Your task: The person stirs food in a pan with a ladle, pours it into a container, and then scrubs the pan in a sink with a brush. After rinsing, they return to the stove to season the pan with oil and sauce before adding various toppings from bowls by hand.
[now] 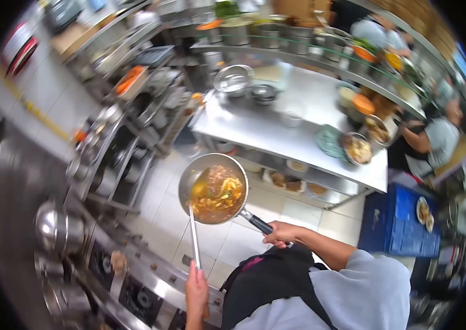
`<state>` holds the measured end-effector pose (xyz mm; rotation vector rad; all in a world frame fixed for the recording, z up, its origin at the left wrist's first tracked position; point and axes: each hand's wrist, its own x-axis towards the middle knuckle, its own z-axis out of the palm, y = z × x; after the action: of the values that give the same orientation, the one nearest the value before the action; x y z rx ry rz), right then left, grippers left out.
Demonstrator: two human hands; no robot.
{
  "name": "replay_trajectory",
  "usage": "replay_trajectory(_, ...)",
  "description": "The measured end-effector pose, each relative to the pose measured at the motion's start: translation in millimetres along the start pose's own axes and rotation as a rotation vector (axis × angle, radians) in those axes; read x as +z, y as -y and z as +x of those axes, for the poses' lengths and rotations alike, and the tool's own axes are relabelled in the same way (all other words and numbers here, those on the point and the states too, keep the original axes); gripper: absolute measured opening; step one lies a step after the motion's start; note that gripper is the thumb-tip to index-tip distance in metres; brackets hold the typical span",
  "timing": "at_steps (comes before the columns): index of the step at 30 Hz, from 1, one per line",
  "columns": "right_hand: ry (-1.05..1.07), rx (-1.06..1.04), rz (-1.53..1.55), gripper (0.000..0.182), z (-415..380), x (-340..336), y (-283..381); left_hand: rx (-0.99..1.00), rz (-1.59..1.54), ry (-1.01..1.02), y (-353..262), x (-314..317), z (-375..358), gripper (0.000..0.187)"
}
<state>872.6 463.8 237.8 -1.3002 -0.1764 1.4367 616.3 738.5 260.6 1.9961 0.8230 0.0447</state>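
My right grip [281,235] is closed round the black handle [260,224] of the pan [213,188], which is out over the floor tiles, between the stove [158,283] and the metal tabletop [310,118]. The pan looks heavy at the front and the wet food [217,192] could slop out, so I'd hold that stiff handle tight and level. My left grip [196,289] is closed on a long metal tool [195,236], its tip in the food.
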Motion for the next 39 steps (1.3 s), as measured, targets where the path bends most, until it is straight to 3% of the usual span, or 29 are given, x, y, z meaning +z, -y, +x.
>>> replay_trajectory(1,-0.023,-0.037,0.012,0.024,-13,-10,-2,0.109,0.151,-0.048,-6,6,14,0.044)
replay_trajectory(2,-0.049,-0.054,0.037,0.024,-29,-18,-1,0.043,0.239,0.014,-62,5,19,0.044)
replay_trajectory(3,-0.075,-0.073,0.063,0.024,-44,-29,-2,0.106,0.198,0.024,-80,14,31,0.039)
replay_trajectory(5,-0.137,-0.092,0.108,0.023,-64,-44,-3,0.415,0.249,0.063,-90,31,61,0.036)
replay_trajectory(6,-0.156,-0.105,0.119,0.025,-74,-56,-5,0.420,0.264,0.068,-112,42,62,0.036)
replay_trajectory(8,-0.193,-0.146,0.197,0.023,-95,-76,-6,0.003,-0.018,0.329,-162,66,63,0.034)
replay_trajectory(13,-0.363,-0.179,0.235,0.022,-128,-118,-1,-0.194,-0.266,0.597,-230,135,71,0.031)
replay_trajectory(15,-0.392,-0.210,0.245,0.023,-134,-140,-8,-0.459,-0.584,0.815,-262,162,68,0.028)
replay_trajectory(17,-0.463,-0.200,0.277,0.023,-141,-159,-11,-0.525,-0.678,0.902,-286,189,67,0.029)
replay_trajectory(19,-0.491,-0.201,0.298,0.023,-156,-172,-11,-0.791,-1.051,1.147,-303,213,74,0.033)
replay_trajectory(25,-0.531,-0.222,0.413,0.026,-195,-198,-19,-0.842,-1.103,1.241,-332,245,102,0.038)
replay_trajectory(39,-0.666,-0.344,0.639,0.025,-157,-219,27,-0.819,-0.885,1.317,-411,197,233,0.041)
